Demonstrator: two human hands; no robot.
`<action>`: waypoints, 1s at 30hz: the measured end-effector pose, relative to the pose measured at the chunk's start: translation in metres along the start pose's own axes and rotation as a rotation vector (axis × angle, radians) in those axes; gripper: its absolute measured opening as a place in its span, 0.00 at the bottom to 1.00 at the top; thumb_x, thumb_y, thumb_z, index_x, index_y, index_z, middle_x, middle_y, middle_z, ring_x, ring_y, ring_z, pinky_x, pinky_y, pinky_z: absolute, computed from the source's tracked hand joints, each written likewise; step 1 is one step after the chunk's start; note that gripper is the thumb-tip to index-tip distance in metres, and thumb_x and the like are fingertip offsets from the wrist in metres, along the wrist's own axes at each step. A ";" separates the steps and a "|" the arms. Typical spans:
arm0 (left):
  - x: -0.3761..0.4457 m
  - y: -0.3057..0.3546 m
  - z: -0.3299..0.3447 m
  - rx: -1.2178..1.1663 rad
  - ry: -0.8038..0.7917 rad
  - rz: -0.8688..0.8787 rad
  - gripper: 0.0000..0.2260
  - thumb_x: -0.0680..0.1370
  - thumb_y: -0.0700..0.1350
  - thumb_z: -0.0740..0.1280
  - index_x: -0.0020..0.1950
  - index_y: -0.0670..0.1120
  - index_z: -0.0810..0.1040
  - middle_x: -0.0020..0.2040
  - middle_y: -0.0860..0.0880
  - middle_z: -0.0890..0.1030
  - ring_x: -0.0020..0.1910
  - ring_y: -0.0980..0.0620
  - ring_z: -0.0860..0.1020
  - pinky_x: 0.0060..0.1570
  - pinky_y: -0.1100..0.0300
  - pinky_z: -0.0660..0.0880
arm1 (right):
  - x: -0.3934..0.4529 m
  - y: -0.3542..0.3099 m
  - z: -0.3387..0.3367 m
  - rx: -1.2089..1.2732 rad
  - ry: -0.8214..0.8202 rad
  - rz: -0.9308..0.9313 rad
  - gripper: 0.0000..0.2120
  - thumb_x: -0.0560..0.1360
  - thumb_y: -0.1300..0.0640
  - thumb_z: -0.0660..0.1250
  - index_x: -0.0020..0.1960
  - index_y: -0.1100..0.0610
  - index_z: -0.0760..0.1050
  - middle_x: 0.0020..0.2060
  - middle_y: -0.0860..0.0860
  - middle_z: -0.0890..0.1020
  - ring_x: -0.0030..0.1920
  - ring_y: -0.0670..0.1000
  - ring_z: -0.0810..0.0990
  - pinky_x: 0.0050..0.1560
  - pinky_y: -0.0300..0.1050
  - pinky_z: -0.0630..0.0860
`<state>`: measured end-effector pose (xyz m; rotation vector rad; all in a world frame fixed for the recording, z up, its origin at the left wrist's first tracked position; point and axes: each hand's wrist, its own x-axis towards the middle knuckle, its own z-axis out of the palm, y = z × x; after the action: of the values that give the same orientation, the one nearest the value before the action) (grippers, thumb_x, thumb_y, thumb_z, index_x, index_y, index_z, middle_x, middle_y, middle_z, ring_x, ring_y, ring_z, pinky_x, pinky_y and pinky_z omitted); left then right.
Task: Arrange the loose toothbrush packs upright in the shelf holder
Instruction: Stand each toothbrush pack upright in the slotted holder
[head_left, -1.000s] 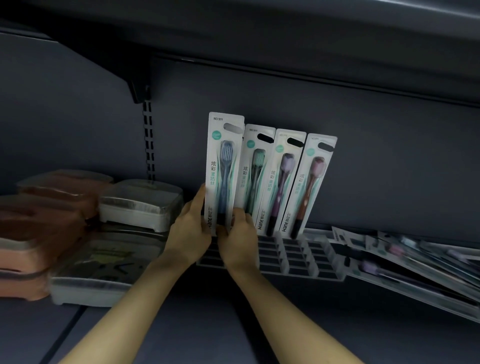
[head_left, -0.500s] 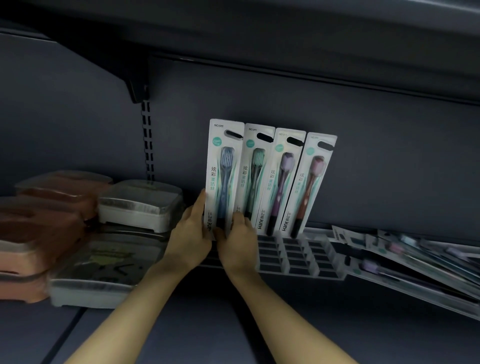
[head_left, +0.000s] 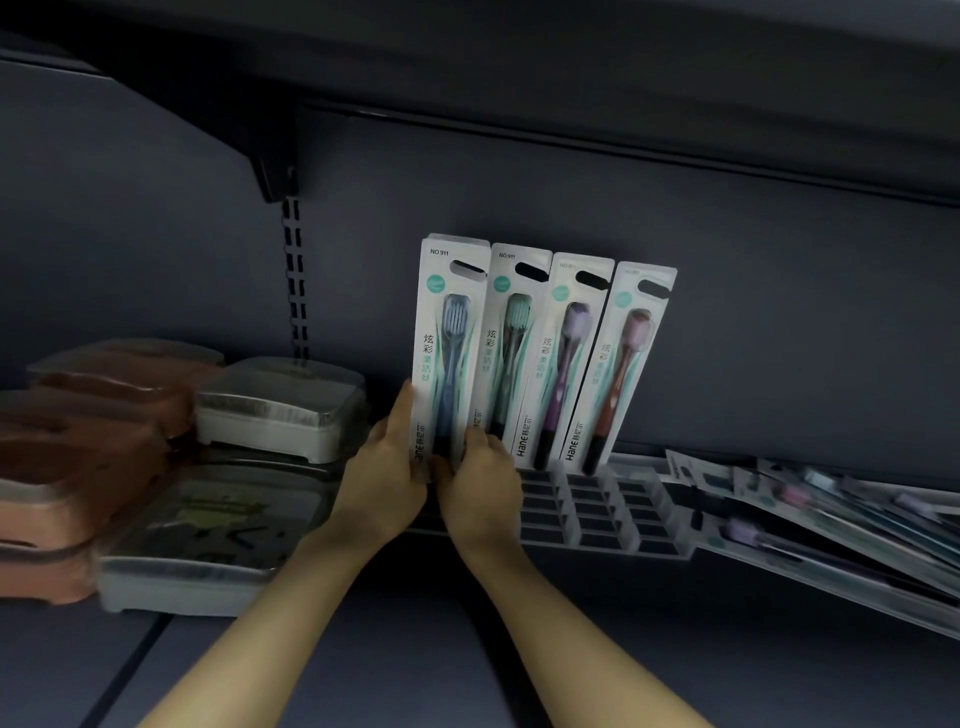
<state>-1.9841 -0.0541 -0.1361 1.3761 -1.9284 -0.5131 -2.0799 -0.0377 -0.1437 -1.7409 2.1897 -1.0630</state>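
Blue toothbrush pack (head_left: 448, 358) upright at left end of the slotted holder (head_left: 597, 506), lower end pinched from both sides: left hand (head_left: 382, 480) on its left edge, right hand (head_left: 480, 483) on its right. Green (head_left: 511, 353), purple (head_left: 566, 364) and brown (head_left: 621, 374) packs stand beside it, leaning right. Loose packs (head_left: 810, 514) lie flat on the shelf, right of holder. Soap boxes (head_left: 275, 410) stacked left.

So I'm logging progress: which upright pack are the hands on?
The blue-brush pack, leftmost of four upright; left hand and right hand pinch its base.
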 end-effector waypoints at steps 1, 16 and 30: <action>0.000 0.000 0.001 0.004 0.004 -0.001 0.34 0.74 0.36 0.60 0.75 0.50 0.46 0.68 0.39 0.68 0.63 0.37 0.71 0.60 0.46 0.70 | 0.000 0.000 -0.001 -0.001 -0.001 0.004 0.16 0.75 0.53 0.64 0.59 0.60 0.70 0.56 0.56 0.76 0.56 0.58 0.77 0.49 0.48 0.74; -0.005 0.007 0.001 -0.008 0.008 -0.026 0.34 0.74 0.37 0.62 0.75 0.48 0.48 0.68 0.40 0.70 0.62 0.38 0.73 0.58 0.47 0.71 | -0.001 -0.001 0.002 -0.113 0.044 0.009 0.07 0.77 0.58 0.61 0.52 0.59 0.73 0.51 0.54 0.80 0.52 0.56 0.80 0.60 0.53 0.73; -0.008 0.011 -0.006 -0.145 -0.133 -0.099 0.40 0.70 0.42 0.63 0.75 0.55 0.43 0.66 0.41 0.72 0.62 0.41 0.74 0.62 0.46 0.71 | 0.000 -0.003 -0.009 -0.139 -0.060 -0.012 0.06 0.76 0.60 0.62 0.52 0.60 0.73 0.50 0.57 0.81 0.54 0.58 0.79 0.60 0.54 0.72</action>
<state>-1.9855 -0.0427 -0.1277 1.3781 -1.8931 -0.7944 -2.0826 -0.0344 -0.1354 -1.8187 2.2687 -0.8671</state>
